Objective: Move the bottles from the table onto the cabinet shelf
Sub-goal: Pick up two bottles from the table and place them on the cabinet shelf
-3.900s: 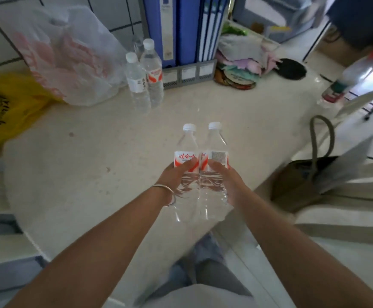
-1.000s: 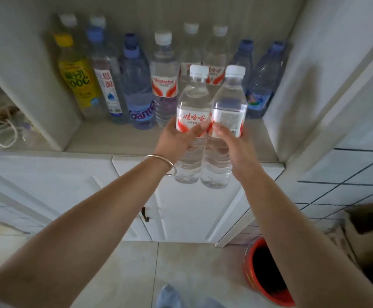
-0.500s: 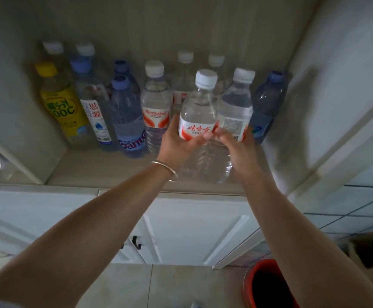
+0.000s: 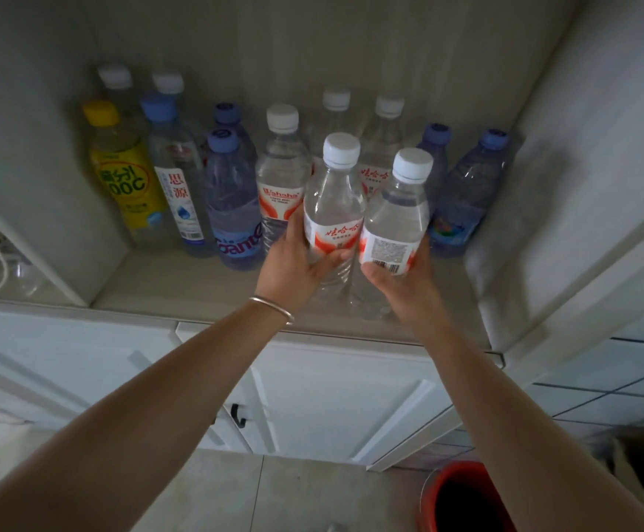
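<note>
— Where are the bottles?
— Both upright over the shelf's (image 4: 182, 286) front: my left hand (image 4: 293, 268) grips the left bottle (image 4: 333, 209), my right hand (image 4: 404, 282) the right bottle (image 4: 395, 220).
— Next?
— Straight down, I'd judge; the stored row (image 4: 232, 193) stands just behind.

Two held bottles (image 4: 333, 209) (image 4: 395, 220) side by side near the shelf's (image 4: 182, 286) front edge, stored bottles (image 4: 232, 201) in rows behind, bucket (image 4: 462, 497) on the floor below right.

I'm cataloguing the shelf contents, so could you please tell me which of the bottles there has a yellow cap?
It is the yellow-labelled bottle at the shelf's far left; every other cap is white or blue.
</note>
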